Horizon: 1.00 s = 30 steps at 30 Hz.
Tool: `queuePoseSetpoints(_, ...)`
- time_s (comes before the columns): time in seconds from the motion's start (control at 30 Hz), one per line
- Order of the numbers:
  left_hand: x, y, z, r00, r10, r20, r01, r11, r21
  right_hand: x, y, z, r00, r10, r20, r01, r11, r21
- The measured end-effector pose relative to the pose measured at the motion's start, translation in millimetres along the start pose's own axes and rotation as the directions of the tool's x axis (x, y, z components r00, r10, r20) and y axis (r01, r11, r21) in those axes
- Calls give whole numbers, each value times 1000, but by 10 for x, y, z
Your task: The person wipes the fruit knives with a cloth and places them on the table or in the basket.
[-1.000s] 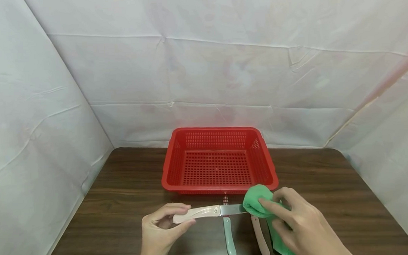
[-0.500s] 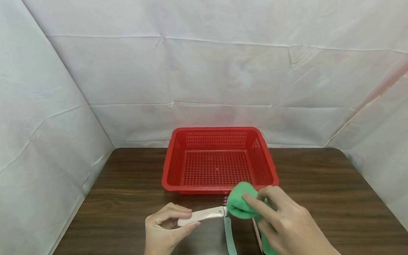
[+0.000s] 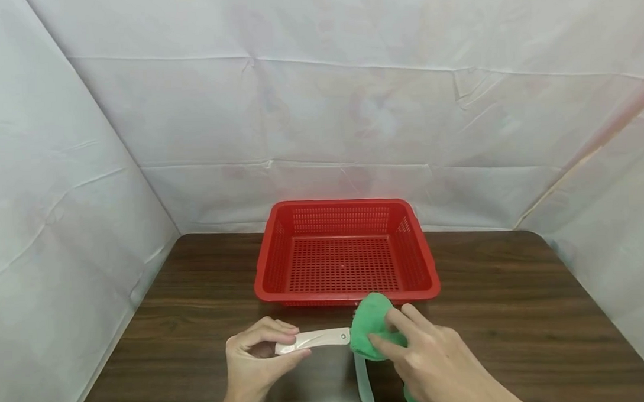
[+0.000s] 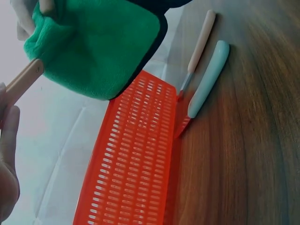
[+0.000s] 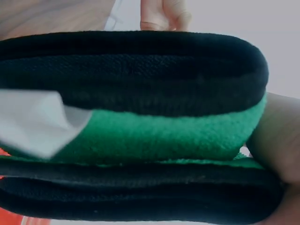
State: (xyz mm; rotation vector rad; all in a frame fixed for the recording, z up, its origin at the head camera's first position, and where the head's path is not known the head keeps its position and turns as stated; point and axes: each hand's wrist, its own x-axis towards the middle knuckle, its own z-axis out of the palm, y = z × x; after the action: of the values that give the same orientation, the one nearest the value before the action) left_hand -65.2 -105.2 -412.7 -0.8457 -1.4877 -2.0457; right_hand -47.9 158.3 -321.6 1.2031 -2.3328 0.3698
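My left hand (image 3: pixel 260 357) pinches the end of a pale pink knife handle (image 3: pixel 321 337) between thumb and fingers, held above the table. The blade of this knife is hidden inside a green cloth (image 3: pixel 371 326), which my right hand (image 3: pixel 431 354) grips around it. In the left wrist view the cloth (image 4: pixel 103 47) hangs with a dark edge, and the handle (image 4: pixel 26 82) meets its folded corner. Close up in the right wrist view, the cloth (image 5: pixel 173 133) shows dark-trimmed folds and a white tag (image 5: pixel 35 122).
A red plastic basket (image 3: pixel 346 298) stands at the back of the brown wooden table (image 3: pixel 198 323). In front of it lie a knife with a mint handle (image 4: pixel 209 79) and one with a pale pink handle (image 4: pixel 202 41). White sheeting (image 3: pixel 340 117) encloses the table.
My right hand has slid the cloth leftward along the blade up to the handle, so the blade that showed earlier is covered. My left hand keeps its grip, almost in place.
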Motion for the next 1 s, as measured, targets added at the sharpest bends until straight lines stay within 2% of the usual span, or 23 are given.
queuePoseSetpoints(0.37,68,-34,-89,999,-44,-19,44,999,14,-160,199,-60,995,61,-75,-61,998,0)
queuePoseSetpoints(0.53,81,-56,-127,997,-77,-26,78,996,32,-204,255,-136,987,131,-95,-131,991,8)
queuePoseSetpoints(0.67,101,-83,-134,994,-109,-33,110,992,53,-170,286,-198,978,163,-129,-164,987,6)
queuePoseSetpoints(0.8,124,-110,-129,990,-134,-44,137,989,63,-95,304,-236,969,162,-189,-167,986,-15)
queuePoseSetpoints(1.0,178,-160,-95,993,-109,-36,110,993,42,67,268,-233,957,118,-265,-135,990,-46)
